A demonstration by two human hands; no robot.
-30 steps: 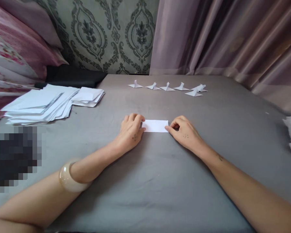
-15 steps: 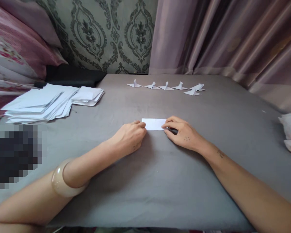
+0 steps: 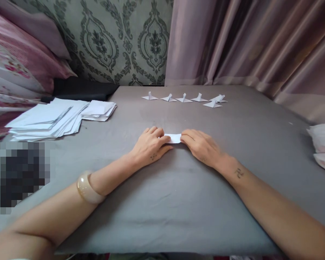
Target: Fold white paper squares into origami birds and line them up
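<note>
A narrow white piece of folded paper (image 3: 175, 138) spans the gap between my hands near the middle of the table. My left hand (image 3: 152, 142) grips its left end, the thumb apart from the fingers and lower down. At the right end, the bent fingers of my right hand (image 3: 199, 144) are closed on the paper. Both ends of the paper are hidden under my fingers. The dark object seen earlier in my right palm does not show now.
Several folded white paper figures (image 3: 184, 98) stand in a row at the back. Stacks of white paper (image 3: 47, 115) lie at the left, before a black cloth (image 3: 83, 88). A white, plastic-looking bundle (image 3: 323, 146) sits at the right edge. Grey cloth (image 3: 162, 216) covers the table.
Less of the paper shows between my hands. My left hand has shifted right and turned, with its thumb now below the paper. My right hand has rolled over, hiding the dark object.
</note>
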